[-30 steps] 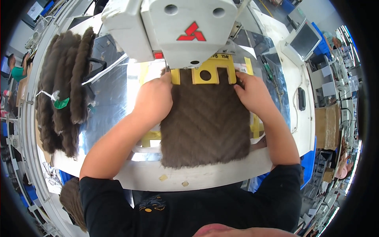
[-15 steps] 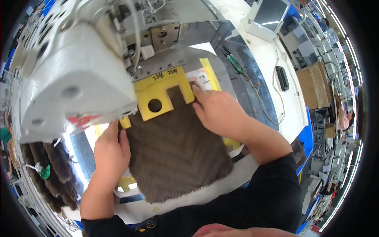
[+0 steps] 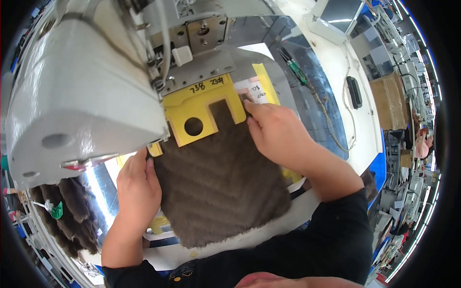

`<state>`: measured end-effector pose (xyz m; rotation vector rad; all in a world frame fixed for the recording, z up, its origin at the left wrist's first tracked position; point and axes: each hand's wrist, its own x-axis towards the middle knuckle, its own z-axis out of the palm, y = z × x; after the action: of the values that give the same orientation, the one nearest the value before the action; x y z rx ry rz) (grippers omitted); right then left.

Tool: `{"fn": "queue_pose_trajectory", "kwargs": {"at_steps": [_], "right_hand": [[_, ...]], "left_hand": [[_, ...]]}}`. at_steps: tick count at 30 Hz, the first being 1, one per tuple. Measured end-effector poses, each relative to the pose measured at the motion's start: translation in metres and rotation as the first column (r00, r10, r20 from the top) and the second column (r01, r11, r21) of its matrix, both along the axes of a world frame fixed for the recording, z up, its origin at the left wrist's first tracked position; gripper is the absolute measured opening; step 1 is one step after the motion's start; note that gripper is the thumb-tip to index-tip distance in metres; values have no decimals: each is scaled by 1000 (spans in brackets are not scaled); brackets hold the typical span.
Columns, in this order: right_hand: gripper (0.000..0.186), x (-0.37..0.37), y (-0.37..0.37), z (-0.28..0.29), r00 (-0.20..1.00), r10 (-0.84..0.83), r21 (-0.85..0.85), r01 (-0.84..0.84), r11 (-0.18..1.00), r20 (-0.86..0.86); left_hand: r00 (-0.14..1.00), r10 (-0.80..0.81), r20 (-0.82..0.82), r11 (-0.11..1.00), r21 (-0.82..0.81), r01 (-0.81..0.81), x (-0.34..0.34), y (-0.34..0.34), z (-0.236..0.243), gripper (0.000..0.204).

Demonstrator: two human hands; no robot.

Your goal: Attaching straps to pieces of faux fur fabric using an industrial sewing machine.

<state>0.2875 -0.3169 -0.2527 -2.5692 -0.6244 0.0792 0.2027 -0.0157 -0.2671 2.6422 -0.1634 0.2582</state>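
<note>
A brown fur piece (image 3: 223, 187) with a faint chevron pattern lies under a yellow template (image 3: 180, 108), which has a round hole and a notch where the fur shows through. The grey-white head of a sewing machine (image 3: 86, 101) looms at the left, its tip close to the template's left edge. My left hand (image 3: 139, 192) is closed at the fur's upper left edge, beside a small yellow tab, its fingertips partly hidden. With thumb and forefinger, my right hand (image 3: 276, 134) pinches the fur's upper right edge, beside the template's right arm.
Green-handled tweezers (image 3: 294, 68) and a cord lie on the shiny plate at right. Beyond them are a black oblong object (image 3: 354, 92), a screen (image 3: 336, 17) and a cardboard box (image 3: 389, 102). More brown fur (image 3: 65, 213) hangs at lower left.
My view has shifted slightly, so the machine head looks larger and the template and fur sit a little farther right. Both hands keep the same hold on the fur.
</note>
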Motion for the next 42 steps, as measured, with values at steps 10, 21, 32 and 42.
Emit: {"fn": "queue_pose_trajectory", "kwargs": {"at_steps": [10, 21, 32, 42], "right_hand": [[32, -2, 4, 7, 999, -44, -20, 44, 999, -23], [35, -2, 7, 3, 999, -49, -54, 50, 997, 21], [35, -3, 14, 7, 992, -88, -81, 95, 992, 92], [32, 4, 4, -7, 985, -66, -52, 75, 996, 160]], "left_hand": [[983, 78, -164, 997, 39, -73, -3, -1, 3, 26], [994, 33, -108, 999, 28, -30, -1, 4, -2, 30], [998, 25, -59, 999, 22, -23, -2, 4, -12, 32], [862, 455, 224, 808, 301, -505, 26, 120, 25, 30]]}}
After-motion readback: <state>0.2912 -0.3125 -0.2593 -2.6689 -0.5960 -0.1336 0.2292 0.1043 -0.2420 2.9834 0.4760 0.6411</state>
